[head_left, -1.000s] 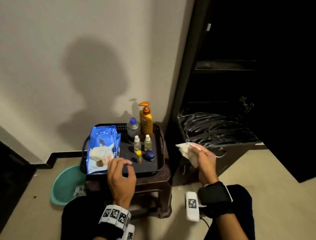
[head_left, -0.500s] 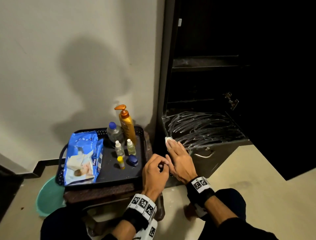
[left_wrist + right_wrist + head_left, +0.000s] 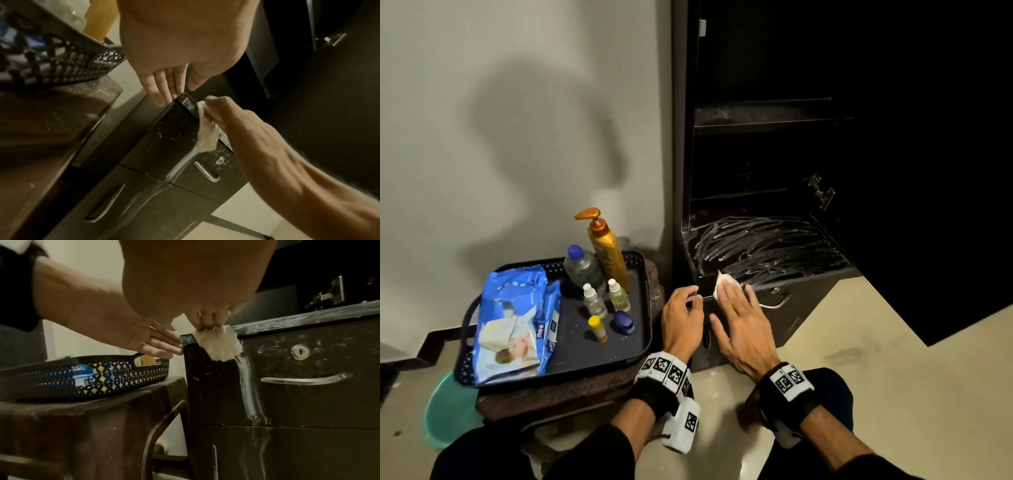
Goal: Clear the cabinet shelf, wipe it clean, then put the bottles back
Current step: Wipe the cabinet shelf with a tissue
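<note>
The dark cabinet shelf [image 3: 774, 246] stands bare, streaked with white smears. My right hand [image 3: 739, 308] lies flat at its front left edge, fingers pressing a white wipe [image 3: 721, 281] that hangs down the drawer face [image 3: 222, 345]. My left hand [image 3: 683, 308] touches the cabinet's front corner with straight fingers [image 3: 162, 344] and holds nothing. The bottles stand on a black tray [image 3: 644, 308] to the left: an orange pump bottle [image 3: 609, 253], a clear blue-capped bottle [image 3: 582, 267], two small dropper bottles [image 3: 594, 301], a yellow vial [image 3: 597, 328] and a small blue container [image 3: 624, 322].
A blue pack of wipes [image 3: 517, 322] lies in the tray's left half. The tray sits on a brown plastic stool [image 3: 571, 390] close against the cabinet. A green basin [image 3: 445, 418] is on the floor at left. Below the shelf are drawers with a metal handle [image 3: 304, 380] and a lock.
Both hands moved from beside the tray to the shelf's front left corner. The right hand brought the wipe down onto the edge; the left hand left the tray and now touches the corner.
</note>
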### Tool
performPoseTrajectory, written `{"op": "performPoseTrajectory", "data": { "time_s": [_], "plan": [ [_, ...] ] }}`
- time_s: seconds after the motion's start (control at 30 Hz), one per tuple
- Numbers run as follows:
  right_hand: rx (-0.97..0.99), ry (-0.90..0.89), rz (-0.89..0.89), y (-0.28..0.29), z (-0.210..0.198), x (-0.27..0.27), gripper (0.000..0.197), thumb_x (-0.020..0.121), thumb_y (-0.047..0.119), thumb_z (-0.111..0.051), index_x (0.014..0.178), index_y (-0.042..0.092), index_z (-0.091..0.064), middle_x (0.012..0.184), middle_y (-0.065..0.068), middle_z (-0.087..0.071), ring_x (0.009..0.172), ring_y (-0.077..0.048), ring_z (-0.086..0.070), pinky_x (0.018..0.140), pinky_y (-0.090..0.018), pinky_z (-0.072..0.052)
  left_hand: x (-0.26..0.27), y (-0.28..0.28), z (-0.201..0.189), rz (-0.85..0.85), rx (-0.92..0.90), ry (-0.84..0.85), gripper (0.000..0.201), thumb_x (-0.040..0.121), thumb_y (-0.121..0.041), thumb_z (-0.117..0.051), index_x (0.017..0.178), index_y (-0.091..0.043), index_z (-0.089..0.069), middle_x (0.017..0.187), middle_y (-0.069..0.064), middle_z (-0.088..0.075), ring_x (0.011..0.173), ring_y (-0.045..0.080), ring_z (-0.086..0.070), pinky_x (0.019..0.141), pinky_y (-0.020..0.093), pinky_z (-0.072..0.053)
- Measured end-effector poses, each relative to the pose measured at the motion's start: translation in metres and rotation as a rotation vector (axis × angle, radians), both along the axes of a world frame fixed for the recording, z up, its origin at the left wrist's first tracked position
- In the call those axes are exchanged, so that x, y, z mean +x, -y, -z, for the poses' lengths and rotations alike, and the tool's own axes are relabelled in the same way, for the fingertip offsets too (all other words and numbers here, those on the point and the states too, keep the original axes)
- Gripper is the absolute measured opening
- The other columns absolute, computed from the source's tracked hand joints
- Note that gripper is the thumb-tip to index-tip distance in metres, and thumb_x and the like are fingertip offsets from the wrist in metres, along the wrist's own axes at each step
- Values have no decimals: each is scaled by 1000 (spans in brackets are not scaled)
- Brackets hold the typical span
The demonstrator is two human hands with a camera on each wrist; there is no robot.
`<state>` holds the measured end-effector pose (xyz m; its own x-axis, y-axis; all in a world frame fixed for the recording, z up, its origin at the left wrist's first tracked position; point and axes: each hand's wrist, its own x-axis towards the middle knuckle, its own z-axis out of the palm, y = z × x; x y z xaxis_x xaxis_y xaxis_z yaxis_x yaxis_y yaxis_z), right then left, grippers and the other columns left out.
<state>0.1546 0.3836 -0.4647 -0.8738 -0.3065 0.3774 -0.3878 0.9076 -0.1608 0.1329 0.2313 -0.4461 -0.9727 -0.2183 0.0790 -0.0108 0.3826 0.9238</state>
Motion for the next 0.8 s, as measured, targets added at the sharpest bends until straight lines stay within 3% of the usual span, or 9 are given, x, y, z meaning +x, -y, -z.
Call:
{"op": "performPoseTrajectory", "data": {
  "time_s": [0.1,0.2,0.3,0.47,0.53,0.63,0.73,0.8],
  "plan": [
    [43,30,-146,7,-6,-10,64,107,41,-38,160,4,-39,167,-13,-38,159,-21,-27,131,-46,-16,-3,-5,5,-45,50,2,26,95,-10,-53,113,-15,-71,116,-2,-70,107,13,-65,97,29,-50],
    [93,68,-241,17,-16,-31,64,106,41,-35,161,6,-39,169,-9,-34,159,-19,-26,131,-46,-15,-7,-2,11,-74,32,54,29,97,-14,-48,116,-15,-70,118,0,-70,110,16,-63,100,34,-48],
    [97,102,-185,15,-17,-47,66,106,45,-34,162,9,-36,170,-6,-33,160,-16,-23,131,-47,-12,-11,0,7,-90,46,32,26,99,-17,-50,113,-15,-72,117,0,-70,110,16,-63,99,31,-47],
    [67,103,48,-18,-13,-37,69,108,49,-28,163,8,-35,169,-10,-35,159,-19,-26,131,-51,-11,-18,-5,-2,-37,102,6,18,93,-16,-64,109,-20,-72,114,-7,-65,100,5,-64,87,19,-49],
    [81,96,55,-26,-14,-21,69,108,50,-27,162,7,-35,169,-12,-34,160,-20,-25,131,-51,-10,-18,-8,1,-28,65,-47,15,88,-12,-69,96,-22,-76,108,-6,-64,98,6,-63,87,18,-49],
    [96,139,-21,-21,-19,-3,69,109,49,-28,164,7,-30,171,-11,-28,162,-19,-17,132,-47,-5,-16,-13,9,-90,133,-92,14,84,-6,-71,87,-20,-75,101,-5,-66,95,7,-65,76,9,-48],
    [68,175,-175,0,-22,-10,67,108,44,-33,164,7,-30,172,-9,-27,162,-16,-14,132,-43,-6,-13,-12,18,-115,307,-42,16,87,-5,-66,95,-18,-71,102,-2,-71,98,13,-69,87,24,-55],
    [65,202,-251,15,-24,-26,67,107,43,-33,164,8,-30,173,-8,-26,162,-15,-13,132,-42,-7,-15,-5,20,-144,425,27,19,91,1,-61,104,-10,-68,105,5,-72,102,17,-69,88,23,-54]
  ]
}}
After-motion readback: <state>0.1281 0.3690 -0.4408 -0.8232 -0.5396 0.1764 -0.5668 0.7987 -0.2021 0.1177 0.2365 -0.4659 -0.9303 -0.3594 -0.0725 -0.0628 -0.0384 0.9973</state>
